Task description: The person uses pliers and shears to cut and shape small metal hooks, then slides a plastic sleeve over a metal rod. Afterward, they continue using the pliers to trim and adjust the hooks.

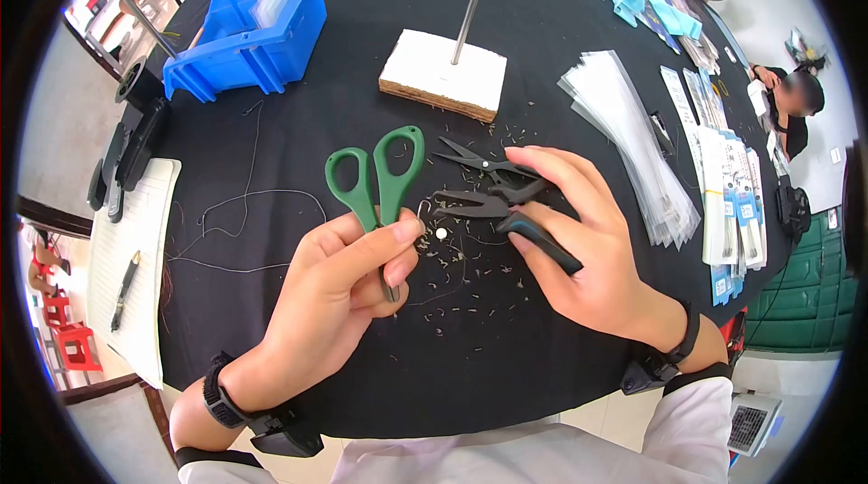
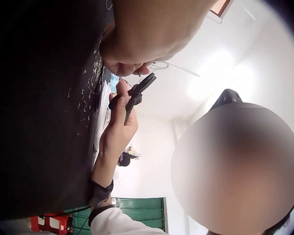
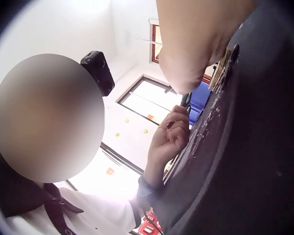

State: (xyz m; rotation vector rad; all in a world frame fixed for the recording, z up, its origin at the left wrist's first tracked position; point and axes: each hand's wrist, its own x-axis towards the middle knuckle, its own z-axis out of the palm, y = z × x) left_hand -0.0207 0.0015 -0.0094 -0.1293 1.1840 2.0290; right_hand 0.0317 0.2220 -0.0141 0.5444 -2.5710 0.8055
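Note:
My left hand [image 1: 348,267] holds green-handled scissors [image 1: 394,181], loops up, blades running down among the curled fingers. At its thumb tip a small bent metal wire [image 1: 423,206] sticks up, with a white bead [image 1: 441,233] close beside it. My right hand [image 1: 583,249] grips black pliers [image 1: 479,204] with a teal-edged handle. Their jaws point left at the bent wire, tips slightly apart. Behind the pliers, a black pair of snips [image 1: 479,158] lies on the table, partly covered by the right fingers. In the left wrist view, the pliers [image 2: 141,90] stand out from the right hand.
Small clippings [image 1: 452,289] litter the black cloth. A white-topped block [image 1: 443,72] bears a metal rod. Beyond stands a blue bin [image 1: 298,45]. A notebook [image 1: 136,240] with a pen lies left; clear plastic sleeves [image 1: 633,149] and packets [image 1: 732,204] lie right. Loose wire [image 1: 244,199] curls at left.

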